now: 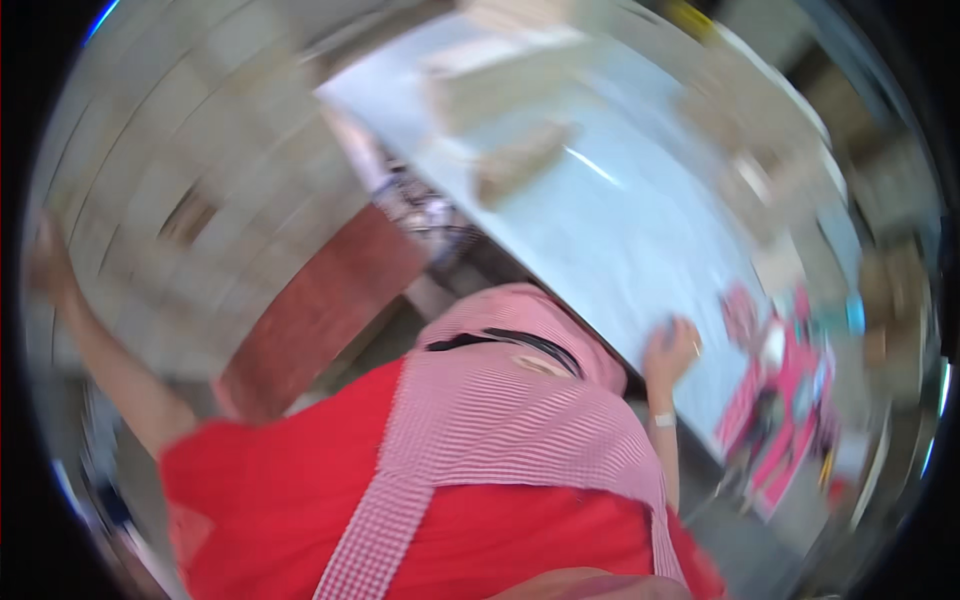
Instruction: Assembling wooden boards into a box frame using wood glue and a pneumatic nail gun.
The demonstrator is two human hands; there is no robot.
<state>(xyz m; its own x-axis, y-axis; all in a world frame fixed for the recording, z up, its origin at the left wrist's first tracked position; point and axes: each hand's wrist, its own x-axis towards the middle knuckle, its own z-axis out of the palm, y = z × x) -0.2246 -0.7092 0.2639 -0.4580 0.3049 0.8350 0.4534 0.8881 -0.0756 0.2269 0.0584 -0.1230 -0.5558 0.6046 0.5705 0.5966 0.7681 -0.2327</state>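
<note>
There's one big pale-blue table running diagonally in front of the person, then one long red slab to its left, one pinkish heap by its right end and one tan bundle on top, pretty blurry. Two hands: the right hand is at the table's near edge, fingers kinda curled, can't tell if gripping anything, while the left hand is way out left, too smeared to say open or closed.
</note>
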